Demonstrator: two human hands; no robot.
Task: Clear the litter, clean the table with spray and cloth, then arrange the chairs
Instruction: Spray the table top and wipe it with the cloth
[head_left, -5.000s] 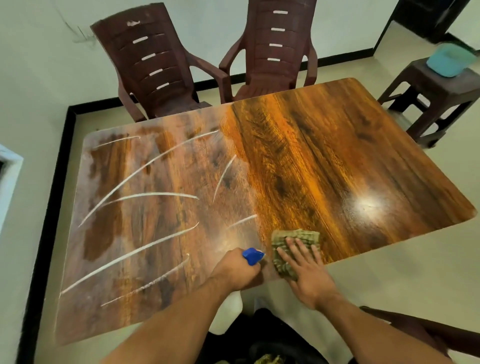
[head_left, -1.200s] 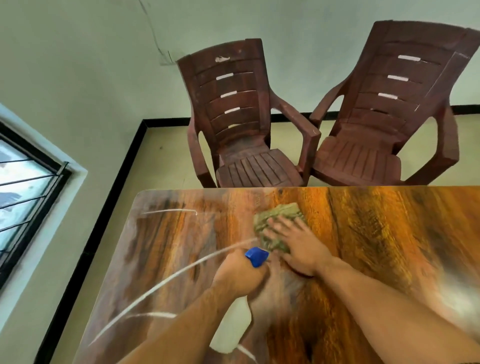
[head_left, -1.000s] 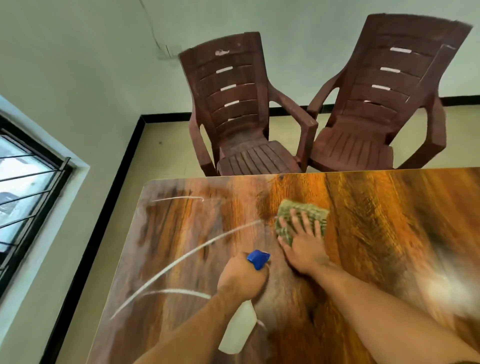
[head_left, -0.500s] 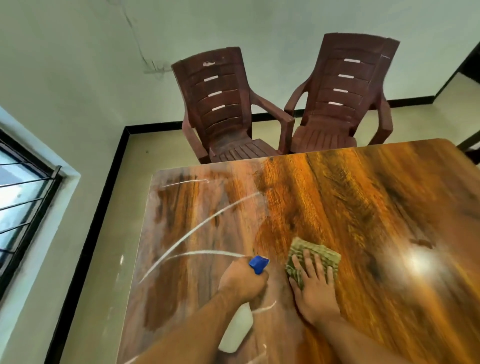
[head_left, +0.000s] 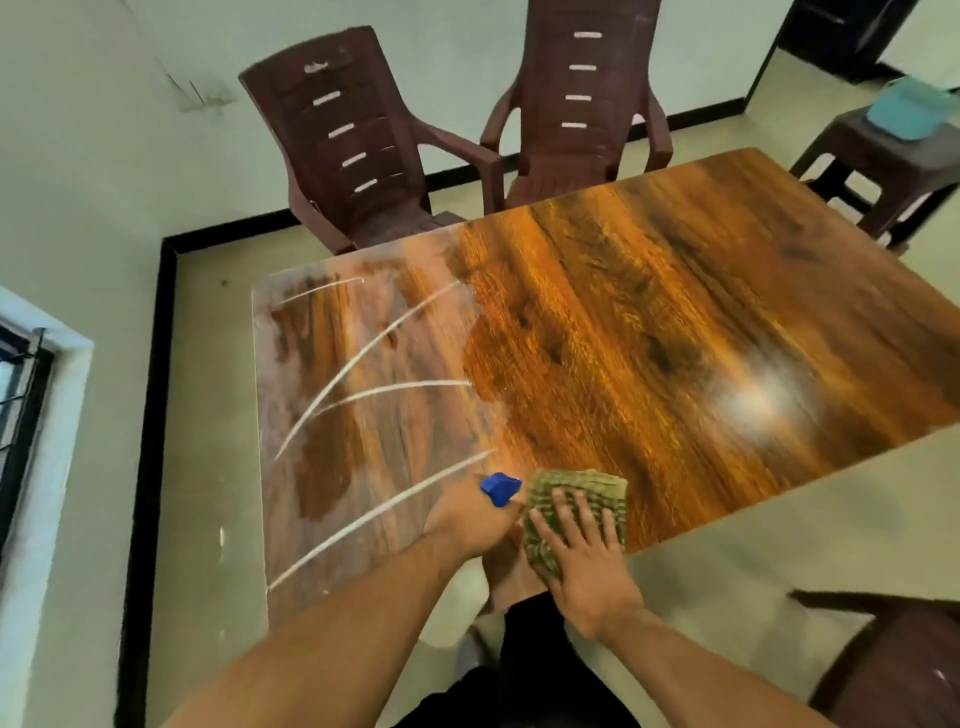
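Mid-clean, by the look of it. No litter visible anywhere on the table (head_left: 675, 312). Right half glossy and wiped; left half dull, hazy and crossed by pale curved streaks (head_left: 374, 338), so probably not yet gone over. Chairs not arranged.

Right hand (head_left: 582, 551) flat with fingers spread, pressing the green cloth (head_left: 576, 493) onto the near edge of the table, right at the border between shiny and hazy wood. Left hand (head_left: 467, 514) just beside it, curled round the spray bottle (head_left: 500, 487); only the blue nozzle poking out above the knuckles, a bit of pale body blurred below the wrist.

Beyond the far edge, two brown chairs (head_left: 363, 156), side by side and angled differently, close to the table. Corner of a third chair (head_left: 893, 660) at bottom right, near the person's side. Further right, a dark stool (head_left: 883, 161) with a light blue tub (head_left: 909, 111) on top, apart from the table. Barred window (head_left: 21, 415) on the left wall. Nothing on the hazy half in the way of wiping.
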